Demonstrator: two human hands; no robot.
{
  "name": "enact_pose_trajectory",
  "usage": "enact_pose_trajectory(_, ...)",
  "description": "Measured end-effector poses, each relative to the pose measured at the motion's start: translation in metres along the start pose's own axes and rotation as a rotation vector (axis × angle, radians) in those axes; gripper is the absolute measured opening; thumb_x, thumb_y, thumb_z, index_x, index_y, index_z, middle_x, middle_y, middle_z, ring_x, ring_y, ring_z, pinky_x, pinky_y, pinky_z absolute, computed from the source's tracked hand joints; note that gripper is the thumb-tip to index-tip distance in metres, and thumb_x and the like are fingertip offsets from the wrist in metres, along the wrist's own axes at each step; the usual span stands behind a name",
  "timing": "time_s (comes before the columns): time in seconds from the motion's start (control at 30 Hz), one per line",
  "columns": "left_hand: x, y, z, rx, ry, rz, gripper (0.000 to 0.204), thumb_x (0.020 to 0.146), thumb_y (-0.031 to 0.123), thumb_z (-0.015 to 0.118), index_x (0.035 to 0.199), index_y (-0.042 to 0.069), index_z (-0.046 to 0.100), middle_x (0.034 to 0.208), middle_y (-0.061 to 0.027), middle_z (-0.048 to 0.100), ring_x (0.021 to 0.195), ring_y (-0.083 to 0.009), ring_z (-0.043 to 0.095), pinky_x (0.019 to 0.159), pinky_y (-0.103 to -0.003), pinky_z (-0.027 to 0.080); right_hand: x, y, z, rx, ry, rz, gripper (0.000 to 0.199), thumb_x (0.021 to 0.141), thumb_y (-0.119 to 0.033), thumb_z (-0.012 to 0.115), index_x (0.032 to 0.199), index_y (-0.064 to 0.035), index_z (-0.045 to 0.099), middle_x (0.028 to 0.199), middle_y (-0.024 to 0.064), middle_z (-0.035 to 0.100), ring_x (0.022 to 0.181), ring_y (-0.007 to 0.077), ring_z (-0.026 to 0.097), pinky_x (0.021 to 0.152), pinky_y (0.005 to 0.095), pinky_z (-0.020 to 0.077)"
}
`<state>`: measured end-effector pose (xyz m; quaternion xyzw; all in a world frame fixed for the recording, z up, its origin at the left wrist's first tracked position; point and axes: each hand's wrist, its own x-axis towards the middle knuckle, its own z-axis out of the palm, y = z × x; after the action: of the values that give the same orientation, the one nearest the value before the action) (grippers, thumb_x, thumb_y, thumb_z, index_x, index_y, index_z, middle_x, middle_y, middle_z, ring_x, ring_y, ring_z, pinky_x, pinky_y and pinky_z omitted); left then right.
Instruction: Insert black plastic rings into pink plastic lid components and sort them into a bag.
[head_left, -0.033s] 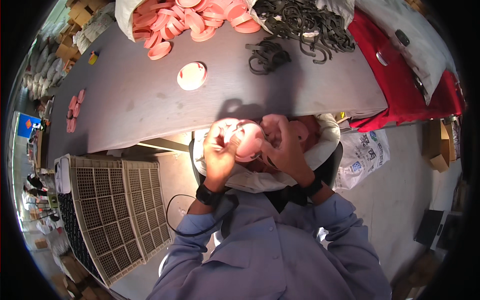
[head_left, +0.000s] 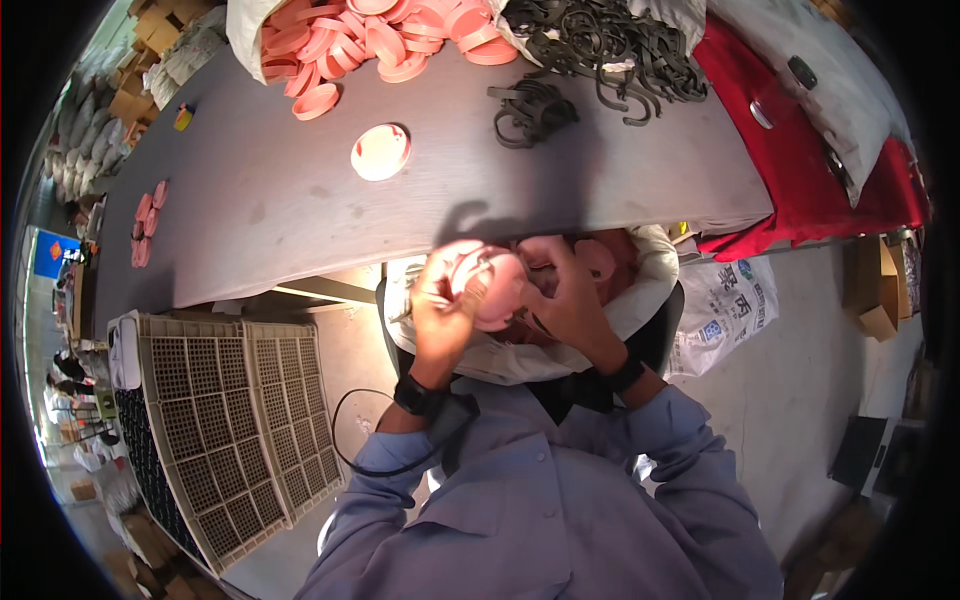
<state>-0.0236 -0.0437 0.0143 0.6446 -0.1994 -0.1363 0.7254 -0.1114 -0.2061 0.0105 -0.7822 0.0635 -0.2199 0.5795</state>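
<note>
Over the open white sack (head_left: pixel 640 318) at the table's near edge, I hold a rounded pink plastic piece (head_left: pixel 503 292) in front of me. My left hand (head_left: pixel 440 300) grips it from the left, the thumb lying across its face. On the other side, my right hand (head_left: pixel 572 300) is closed with its fingertips at the piece's right edge. Part of the piece is hidden by my fingers. More pink parts (head_left: pixel 600 258) lie inside the sack, just beyond my right hand.
On the grey table (head_left: pixel 270 190) are a round pink lid (head_left: pixel 381 152), a heap of pink rings (head_left: pixel 385 40), and black straps (head_left: pixel 610 50) with a smaller bunch (head_left: pixel 530 110) nearer. Plastic crates (head_left: pixel 215 420) stand at lower left. Red cloth (head_left: pixel 810 190) covers the right side.
The pink piece has turned slightly between my hands, and its face shows at a different tilt. Both hands stay at nearly the same place over the sack.
</note>
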Motion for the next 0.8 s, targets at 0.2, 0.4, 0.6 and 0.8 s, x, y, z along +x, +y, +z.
enact_pose_trajectory(0.2,-0.026,-0.048,0.011,0.137,-0.038,-0.092,0.033,0.094,-0.006,0.062,0.124,0.002,0.073,0.112,-0.0062,0.074,0.107,-0.0134,0.069,0.095,-0.028,0.054,-0.039,0.029,0.01,-0.561,-0.158,0.025,0.05,0.086,-0.01,0.069,0.133,-0.002,0.056,0.123,0.0184,0.067,0.114,0.0422,0.064,0.088,0.0466,0.0553)
enact_pose_trajectory(0.4,-0.011,-0.052,0.022,0.559,-0.161,-0.106,0.039,0.093,-0.006,0.061,0.131,0.002,0.069,0.114,-0.0068,0.073,0.106,-0.016,0.07,0.09,-0.028,0.056,-0.051,0.011,0.008,-0.569,-0.107,-0.078,0.054,0.084,-0.007,0.069,0.135,0.0025,0.051,0.134,0.0244,0.058,0.122,0.0425,0.06,0.098,0.0514,0.0531)
enact_pose_trajectory(0.6,0.0,-0.053,0.019,-0.675,-0.369,-0.465,0.072,0.096,0.009,0.062,0.161,0.002,0.032,0.141,-0.0113,0.059,0.117,-0.0283,0.067,0.095,-0.035,0.055,-0.05,-0.003,-0.007,-1.034,-0.23,-0.253,0.057,0.086,-0.01,0.068,0.138,0.0059,0.05,0.136,0.0262,0.058,0.111,0.0461,0.065,0.091,0.0491,0.0564)
enact_pose_trajectory(0.8,0.036,-0.035,-0.013,0.441,-0.446,-0.19,0.042,0.1,0.031,0.072,0.128,-0.001,0.07,0.109,-0.0131,0.075,0.104,-0.0223,0.072,0.095,-0.036,0.056,0.028,0.012,-0.078,-0.636,-0.027,-0.195,0.034,0.084,-0.005,0.067,0.118,-0.0025,0.068,0.111,0.0206,0.071,0.093,0.043,0.072,0.082,0.0496,0.0606)
